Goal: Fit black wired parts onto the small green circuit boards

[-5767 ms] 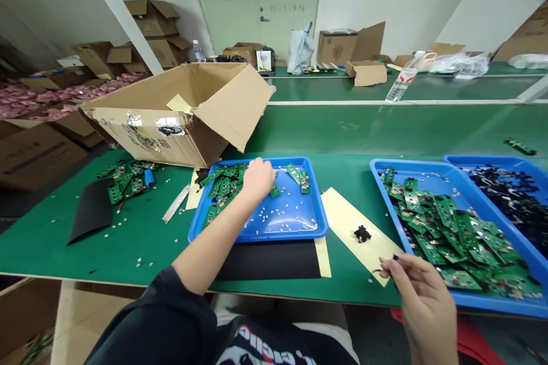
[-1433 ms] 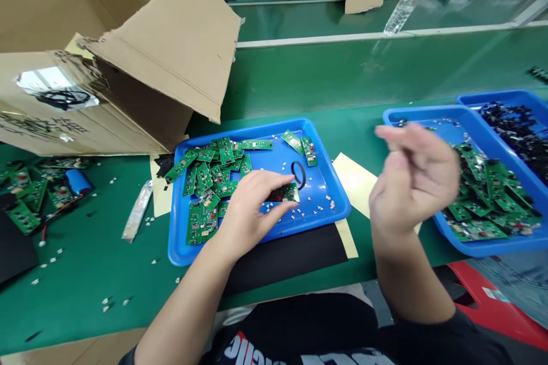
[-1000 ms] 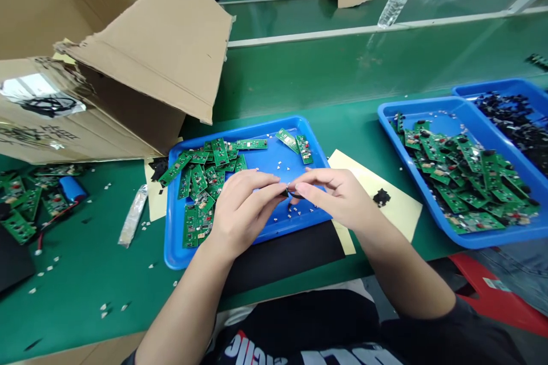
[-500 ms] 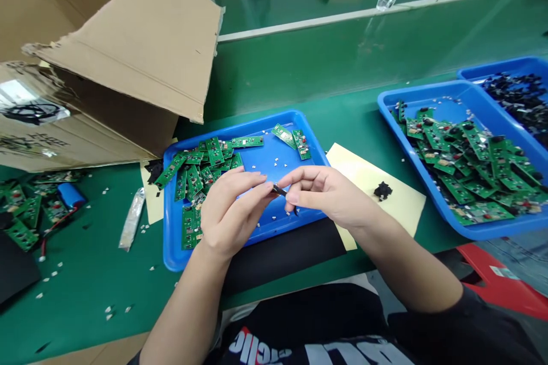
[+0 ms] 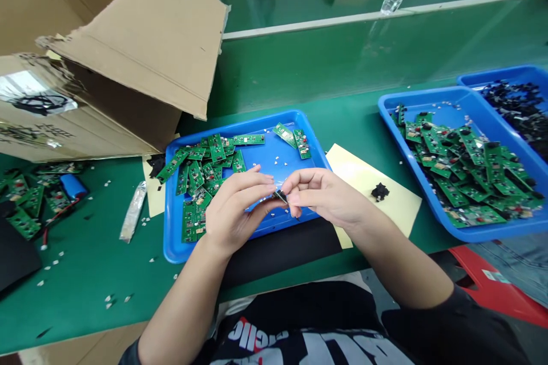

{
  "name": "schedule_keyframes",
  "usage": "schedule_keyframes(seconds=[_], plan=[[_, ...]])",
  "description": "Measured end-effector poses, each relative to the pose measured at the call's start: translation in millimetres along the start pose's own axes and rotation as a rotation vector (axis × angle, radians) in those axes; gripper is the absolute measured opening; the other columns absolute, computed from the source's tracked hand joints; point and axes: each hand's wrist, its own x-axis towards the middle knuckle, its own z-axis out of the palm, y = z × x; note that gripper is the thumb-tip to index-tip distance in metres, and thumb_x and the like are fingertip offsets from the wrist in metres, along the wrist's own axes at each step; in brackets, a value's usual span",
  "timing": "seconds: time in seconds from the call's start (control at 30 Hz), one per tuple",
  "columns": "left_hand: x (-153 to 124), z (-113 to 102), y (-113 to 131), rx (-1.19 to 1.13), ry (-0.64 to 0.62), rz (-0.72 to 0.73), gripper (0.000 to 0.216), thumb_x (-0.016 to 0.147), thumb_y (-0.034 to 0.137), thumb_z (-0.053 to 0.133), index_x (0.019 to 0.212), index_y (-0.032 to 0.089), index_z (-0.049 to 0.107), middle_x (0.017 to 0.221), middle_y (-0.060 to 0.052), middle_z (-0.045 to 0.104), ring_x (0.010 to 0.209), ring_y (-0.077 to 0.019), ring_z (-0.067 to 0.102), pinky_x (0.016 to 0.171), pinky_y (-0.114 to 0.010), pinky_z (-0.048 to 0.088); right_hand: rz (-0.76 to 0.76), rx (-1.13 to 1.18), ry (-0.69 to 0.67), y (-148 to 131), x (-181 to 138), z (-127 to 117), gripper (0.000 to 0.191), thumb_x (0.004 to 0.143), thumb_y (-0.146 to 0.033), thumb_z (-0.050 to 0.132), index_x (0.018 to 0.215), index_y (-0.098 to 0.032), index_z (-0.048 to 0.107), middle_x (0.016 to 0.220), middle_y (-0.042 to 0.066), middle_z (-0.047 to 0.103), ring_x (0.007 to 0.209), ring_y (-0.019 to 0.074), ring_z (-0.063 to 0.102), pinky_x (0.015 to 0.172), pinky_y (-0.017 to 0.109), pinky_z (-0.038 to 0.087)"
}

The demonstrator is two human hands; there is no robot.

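Observation:
My left hand (image 5: 237, 205) and my right hand (image 5: 323, 197) meet fingertip to fingertip above the near edge of a blue tray (image 5: 308, 219). Together they pinch a small circuit board (image 5: 279, 196) with a dark part on it; most of it is hidden by my fingers. Several green circuit boards (image 5: 205, 174) and small white bits lie in the tray's left half. A small black part (image 5: 379, 191) rests on a yellow paper sheet (image 5: 398, 205) to the right of my right hand.
An open cardboard box (image 5: 128, 51) lies on its side at the back left. Two more blue trays stand at the right, one with green boards (image 5: 466, 165), one with black parts (image 5: 518, 108). Loose boards and a blue cell (image 5: 72, 185) lie far left. A black sheet (image 5: 278, 251) is under the tray.
My right hand swung in from the right tray and joined my left hand over the middle tray. Both now grip the small board, held a little lower and closer together than half a second ago.

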Motion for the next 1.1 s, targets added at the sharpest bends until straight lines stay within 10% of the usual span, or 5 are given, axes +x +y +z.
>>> schedule_keyframes(seconds=[0.77, 1.1], plan=[[-5, 18, 13, -0.195, 0.017, -0.413, 0.038, 0.084, 0.018, 0.062, 0.120, 0.025, 0.061, 0.101, -0.005, 0.071, 0.085, -0.0122, 0.065, 0.068, -0.019, 0.054, -0.737, -1.194, 0.456, 2, -10, 23, 0.013, 0.089, -0.013, 0.047, 0.082, -0.018, 0.057, 0.078, 0.004, 0.062, 0.071, 0.0139, 0.056, 0.066, 0.027, 0.047], [-2, 22, 21, -0.212, 0.068, -0.571, 0.029, 0.087, 0.023, 0.057, 0.116, 0.023, 0.065, 0.102, -0.004, 0.072, 0.086, -0.0128, 0.067, 0.075, -0.022, 0.055, -0.771, -1.104, 0.482, 8, -3, 18, 0.008, 0.089, -0.014, 0.051, 0.086, -0.020, 0.057, 0.082, 0.003, 0.061, 0.071, 0.0124, 0.060, 0.064, 0.026, 0.051]])
